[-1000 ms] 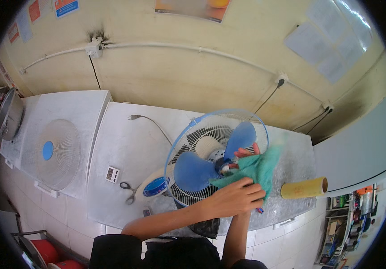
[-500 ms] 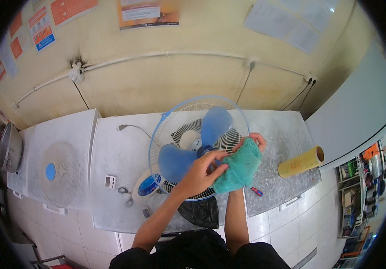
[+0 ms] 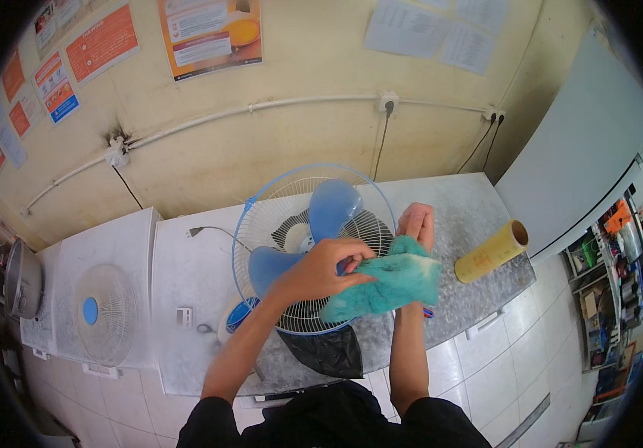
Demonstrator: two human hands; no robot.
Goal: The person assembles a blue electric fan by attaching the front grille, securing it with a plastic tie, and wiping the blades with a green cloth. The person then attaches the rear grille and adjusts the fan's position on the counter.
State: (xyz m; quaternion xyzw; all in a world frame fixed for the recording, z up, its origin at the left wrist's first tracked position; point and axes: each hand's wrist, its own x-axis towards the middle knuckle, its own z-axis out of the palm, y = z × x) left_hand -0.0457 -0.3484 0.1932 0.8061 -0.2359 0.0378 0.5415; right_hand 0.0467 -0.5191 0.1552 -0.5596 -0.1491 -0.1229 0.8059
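Plainly, in the head view, an electric fan (image 3: 305, 240) lay open on the desk (image 3: 452, 200), its blue blades (image 3: 334, 207) facing up and a black plastic bag (image 3: 329, 353) just beside it, nearer the person. A yellow roll (image 3: 488, 255) rested toward the desk's right end, and a screwdriver (image 3: 427, 313) showed partly past the right forearm. To the fan's left were a power plug (image 3: 195, 231), a white digital timer (image 3: 184, 318) and partly visible scissors (image 3: 204, 328). Farther left, a round fan grille (image 3: 105, 317) lay on a white desk (image 3: 116, 237), near a metal pot (image 3: 24, 280). The green cloth (image 3: 392, 287) hung over the fan's lower right edge and, with the left hand, hid part of the blades.

The left forearm slanted inward and its grip (image 3: 325, 270) pinched the cloth's left end between thumb and fingers. The right forearm rose almost straight behind the cloth; its hand (image 3: 416, 222) showed above it, fingers curled, but whether these gripped the fabric could not be told.
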